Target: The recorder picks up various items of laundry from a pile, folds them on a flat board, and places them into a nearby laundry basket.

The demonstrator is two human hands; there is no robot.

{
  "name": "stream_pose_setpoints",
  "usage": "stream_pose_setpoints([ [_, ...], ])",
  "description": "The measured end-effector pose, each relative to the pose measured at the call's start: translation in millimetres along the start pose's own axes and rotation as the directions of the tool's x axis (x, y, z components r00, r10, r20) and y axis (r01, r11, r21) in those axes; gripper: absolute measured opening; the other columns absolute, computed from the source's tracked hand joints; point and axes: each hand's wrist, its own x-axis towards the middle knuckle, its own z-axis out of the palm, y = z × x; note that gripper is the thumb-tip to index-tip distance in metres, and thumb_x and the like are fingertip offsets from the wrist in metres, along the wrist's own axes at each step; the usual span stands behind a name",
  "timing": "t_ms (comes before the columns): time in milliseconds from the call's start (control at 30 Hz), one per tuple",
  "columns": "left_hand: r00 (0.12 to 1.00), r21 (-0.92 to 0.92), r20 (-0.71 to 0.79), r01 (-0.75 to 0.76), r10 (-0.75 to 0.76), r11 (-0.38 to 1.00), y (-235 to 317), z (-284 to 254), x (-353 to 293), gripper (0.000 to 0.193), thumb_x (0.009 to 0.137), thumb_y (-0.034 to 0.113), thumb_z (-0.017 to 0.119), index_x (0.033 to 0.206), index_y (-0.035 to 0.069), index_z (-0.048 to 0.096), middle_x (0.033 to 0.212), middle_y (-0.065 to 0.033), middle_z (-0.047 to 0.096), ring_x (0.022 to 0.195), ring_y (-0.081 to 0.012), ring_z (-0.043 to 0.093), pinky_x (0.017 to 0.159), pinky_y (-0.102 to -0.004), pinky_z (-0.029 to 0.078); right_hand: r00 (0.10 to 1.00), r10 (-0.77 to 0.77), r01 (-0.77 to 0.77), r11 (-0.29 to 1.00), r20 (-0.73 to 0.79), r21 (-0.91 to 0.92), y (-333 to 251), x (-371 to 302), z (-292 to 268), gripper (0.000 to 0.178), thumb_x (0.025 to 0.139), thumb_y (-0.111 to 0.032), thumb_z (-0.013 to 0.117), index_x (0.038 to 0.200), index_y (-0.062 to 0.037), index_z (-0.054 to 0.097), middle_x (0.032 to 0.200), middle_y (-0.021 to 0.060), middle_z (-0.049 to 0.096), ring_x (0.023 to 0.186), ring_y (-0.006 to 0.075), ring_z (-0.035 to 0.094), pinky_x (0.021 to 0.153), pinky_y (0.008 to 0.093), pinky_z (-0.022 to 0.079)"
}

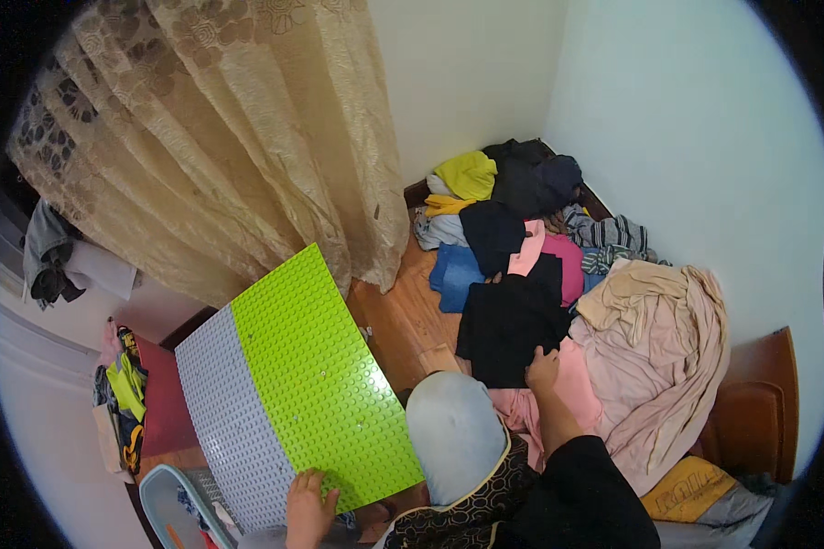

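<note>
My left hand (pixel 310 509) lies with its fingers stretched over the near edge of a studded board (pixel 325 384), part lime green and part grey. Its thumb is apart from the fingers, and nothing shows in its grip. Over on the right, my right hand (pixel 542 368) has its fingers bent at the lower right edge of a black garment (pixel 511 320), seeming to pinch the cloth. That garment is spread flat on top of other clothes. Pink cloth (pixel 572 389) lies under and beside my right wrist.
A heap of clothes, with a dark bundle (pixel 531 178), fills the corner. Pale pink bedding (pixel 655 357) lies at right beside a brown wooden panel (pixel 760 393). A rounded light grey shape (pixel 453 435) sits between my arms. A blue-grey basket (pixel 160 512) stands lower left; a beige curtain (pixel 247 156) hangs behind.
</note>
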Motion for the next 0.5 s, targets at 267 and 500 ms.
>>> stream_pose_setpoints([
  [267,0.998,-0.014,0.019,0.064,-0.064,0.998,5,-1,-6,0.033,0.073,0.014,0.065,0.1,-0.002,0.056,0.102,-0.0205,0.056,0.101,-0.0369,0.049,0.087,-0.0416,0.04,0.967,-0.254,0.251,0.955,0.003,-0.16,4,30,-2,0.019,0.07,-0.015,0.061,0.086,-0.0054,0.061,0.091,0.0189,0.052,0.089,0.0356,0.052,0.076,0.0426,0.046],
  [500,1.0,-0.153,0.008,-0.019,0.021,0.988,-9,-14,-9,0.036,0.076,0.019,0.064,0.104,-0.001,0.055,0.106,-0.0209,0.055,0.101,-0.0366,0.05,0.087,-0.041,0.041,0.982,-0.171,0.169,0.648,-0.075,0.743,-62,97,-116,0.01,0.081,-0.011,0.048,0.078,-0.0029,0.053,0.073,0.0082,0.056,0.07,0.0181,0.051,0.066,0.0327,0.043],
])
